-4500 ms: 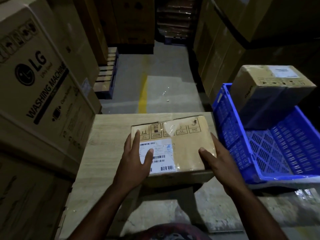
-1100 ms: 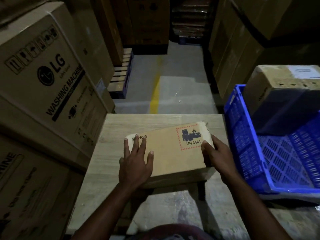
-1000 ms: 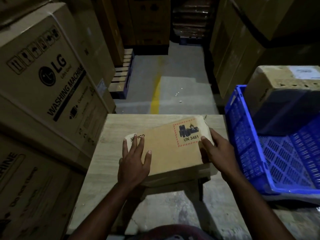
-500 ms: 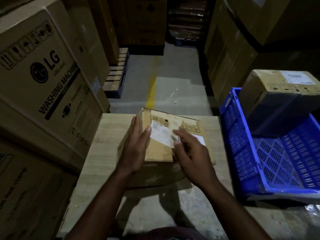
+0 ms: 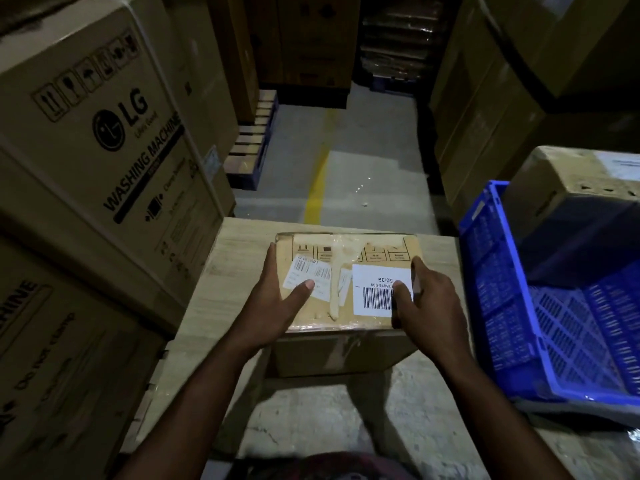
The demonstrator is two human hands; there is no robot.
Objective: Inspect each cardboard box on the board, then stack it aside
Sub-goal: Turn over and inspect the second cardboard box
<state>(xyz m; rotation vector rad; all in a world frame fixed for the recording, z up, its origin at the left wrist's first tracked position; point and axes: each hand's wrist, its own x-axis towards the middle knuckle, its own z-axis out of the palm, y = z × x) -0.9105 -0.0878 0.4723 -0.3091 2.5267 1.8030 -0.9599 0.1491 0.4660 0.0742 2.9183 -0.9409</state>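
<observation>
Cardboard box (image 5: 346, 351) sits at the near edge of the wooden table (image 5: 239, 244), labels facing up. At the far left stands a big washing machine carton (image 5: 104, 150). The left hand (image 5: 273, 303) lies with straight fingers along the box's left side, the right hand (image 5: 426, 306) curls round its right edge, and a blue crate (image 5: 519, 306) stands beside the table.

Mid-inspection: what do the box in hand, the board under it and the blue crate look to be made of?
Cardboard box: brown card, matte, probably corrugated, with glossy clear tape and white paper labels.
Board: pale wood or wood-look laminate, with faint grain and a matte finish.
Blue crate: moulded plastic, slightly shiny, with perforated lattice walls.
</observation>
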